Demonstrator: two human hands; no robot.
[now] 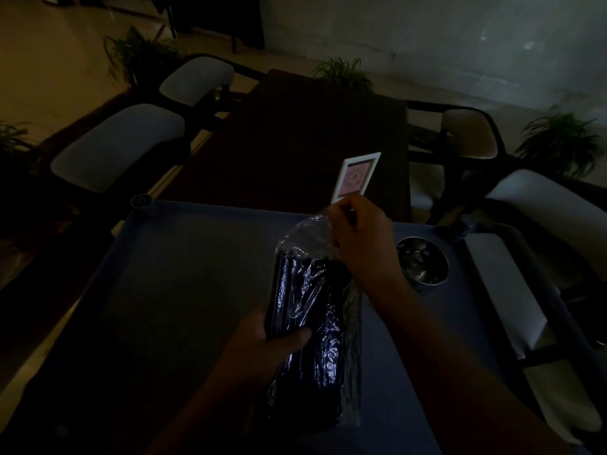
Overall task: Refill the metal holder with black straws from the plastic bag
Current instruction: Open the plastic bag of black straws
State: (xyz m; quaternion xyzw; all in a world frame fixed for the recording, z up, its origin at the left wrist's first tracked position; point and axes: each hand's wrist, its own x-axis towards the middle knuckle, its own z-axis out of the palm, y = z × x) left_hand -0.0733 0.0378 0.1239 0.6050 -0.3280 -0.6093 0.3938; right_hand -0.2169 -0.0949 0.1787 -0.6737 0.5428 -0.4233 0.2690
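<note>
A clear plastic bag (312, 310) packed with black straws stands roughly upright over a blue-grey cart top (184, 277). My left hand (279, 339) grips the bag around its middle from the left. My right hand (358, 231) pinches the crinkled open top of the bag at its upper right. The round metal holder (423, 266) sits on the cart to the right of the bag; the light is too dim to tell what is in it.
A dark long table (295, 142) lies beyond the cart with a white framed card (356, 177) standing on it. Grey-cushioned chairs (118, 146) flank the table on both sides. Potted plants (341, 73) stand farther back. The scene is very dim.
</note>
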